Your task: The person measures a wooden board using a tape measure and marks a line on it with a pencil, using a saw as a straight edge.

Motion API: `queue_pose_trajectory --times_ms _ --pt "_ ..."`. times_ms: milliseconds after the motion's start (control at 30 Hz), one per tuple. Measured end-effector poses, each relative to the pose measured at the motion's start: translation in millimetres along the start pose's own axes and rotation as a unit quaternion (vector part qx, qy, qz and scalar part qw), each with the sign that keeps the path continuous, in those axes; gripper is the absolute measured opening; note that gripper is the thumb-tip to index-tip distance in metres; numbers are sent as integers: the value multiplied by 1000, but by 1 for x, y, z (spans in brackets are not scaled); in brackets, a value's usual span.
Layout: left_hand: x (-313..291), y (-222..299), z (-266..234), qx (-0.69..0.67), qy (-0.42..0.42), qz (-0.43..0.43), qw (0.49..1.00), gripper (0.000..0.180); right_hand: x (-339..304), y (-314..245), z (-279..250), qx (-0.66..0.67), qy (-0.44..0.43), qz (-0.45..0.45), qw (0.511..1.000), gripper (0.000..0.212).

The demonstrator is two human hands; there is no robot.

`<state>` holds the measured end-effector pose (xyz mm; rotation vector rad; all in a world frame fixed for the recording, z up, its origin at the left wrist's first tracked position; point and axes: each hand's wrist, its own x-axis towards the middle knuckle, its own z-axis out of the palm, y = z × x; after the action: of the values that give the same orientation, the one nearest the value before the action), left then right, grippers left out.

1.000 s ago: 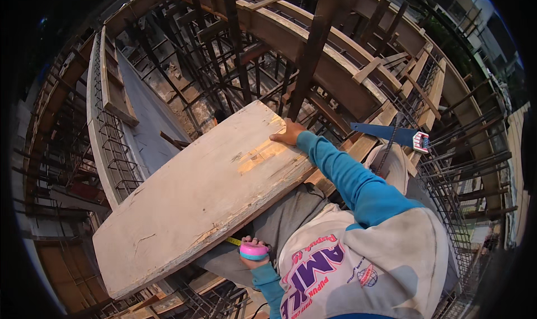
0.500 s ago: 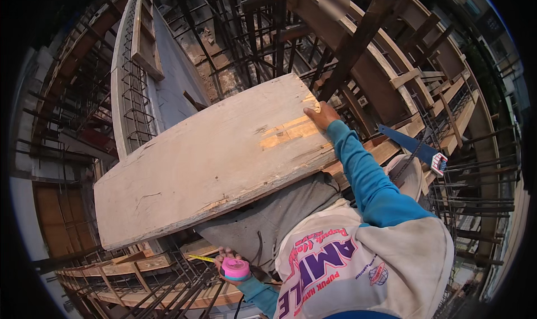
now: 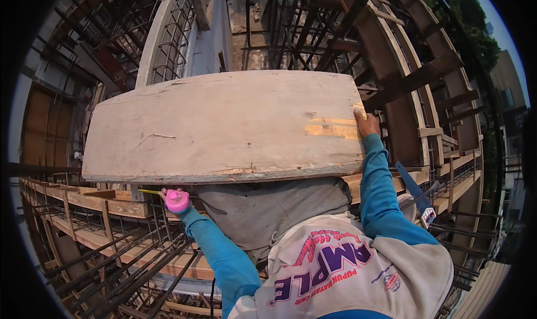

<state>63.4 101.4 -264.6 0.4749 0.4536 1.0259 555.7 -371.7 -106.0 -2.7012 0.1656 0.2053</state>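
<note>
A wide, weathered plywood board (image 3: pixel 229 128) lies across my lap, its face toward me and patches of paler bare wood near its right end. My right hand (image 3: pixel 367 124) is closed on that right end, with the thumb over the face; the fingers behind the board are hidden. Just below the board's lower left edge, my left hand (image 3: pixel 163 194) grips a pink tape measure (image 3: pixel 178 201). A short length of yellow blade (image 3: pixel 148 191) sticks out of it to the left. The tape measure's case covers most of that hand.
A handsaw (image 3: pixel 413 186) with a blue blade rests right of my right arm. Steel rebar (image 3: pixel 131 263) crowds the lower left, beside timber formwork (image 3: pixel 112 202). Dark props and beams (image 3: pixel 313 28) stand beyond the board over a drop. A concrete wall (image 3: pixel 207 45) rises at upper left.
The board has turned clockwise in view and now lies nearly level. My left hand has come up to its lower edge with the tape measure. My right hand still grips the right end.
</note>
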Motion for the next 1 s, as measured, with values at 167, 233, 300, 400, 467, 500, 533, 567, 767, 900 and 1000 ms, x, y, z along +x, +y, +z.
queue_pose_trajectory --times_ms 167,233,300,400,467,500,533,567,767,900,1000 --pt "-10 15 62 -48 186 7 981 30 4 0 22 30 18 -29 999 71" --pt "-20 23 86 -16 119 0 993 31 10 22 27 41 -19 -44 998 68" --pt "-25 28 106 -18 122 4 992 30 29 75 42 69 -53 -48 995 64" --pt "-56 37 124 -1 95 23 995 29 41 105 52 67 -121 -74 988 67" --pt "-88 45 129 10 120 28 992 28 47 97 53 96 -138 -56 984 59" --pt "-105 51 118 13 132 52 990 27 46 86 55 70 -128 -94 985 58" --pt "-120 50 116 11 140 69 988 27 47 75 52 42 -109 -128 985 57" --pt "-136 55 115 16 94 39 995 26 49 64 50 45 -109 -128 985 57" --pt "-163 46 112 33 186 20 982 30 65 -22 42 29 -157 -194 968 62" --pt "-182 48 121 65 176 -44 981 31 90 -18 74 5 -86 -236 968 60" --pt "-187 46 133 105 233 -103 961 33 89 -7 69 2 -115 -228 967 60"
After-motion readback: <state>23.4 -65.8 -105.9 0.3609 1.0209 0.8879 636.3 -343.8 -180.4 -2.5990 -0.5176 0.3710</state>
